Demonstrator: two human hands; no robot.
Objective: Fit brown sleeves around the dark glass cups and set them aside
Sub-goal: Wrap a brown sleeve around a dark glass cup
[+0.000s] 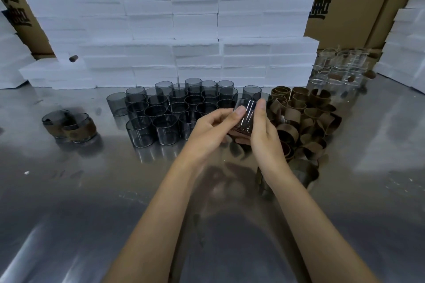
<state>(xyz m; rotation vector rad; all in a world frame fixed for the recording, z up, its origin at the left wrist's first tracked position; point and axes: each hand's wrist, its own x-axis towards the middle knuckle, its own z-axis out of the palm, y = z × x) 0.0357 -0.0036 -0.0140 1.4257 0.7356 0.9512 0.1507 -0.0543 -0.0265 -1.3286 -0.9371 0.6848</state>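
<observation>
smoky dark glass cup (245, 114) sat gripped between left hand (212, 130) and right hand (261, 132), tilted for sleeving. brown sleeve band (241, 132) seemingly circled its base, fingers curled steadying it.

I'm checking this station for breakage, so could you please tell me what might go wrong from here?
1. The dark glass cup is held in the air between the left hand and right hand; pushing the brown sleeve on could make it slip and drop onto the metal table.
2. The bare cups stand packed just behind the hands, so a stray knuckle might topple one.
</observation>
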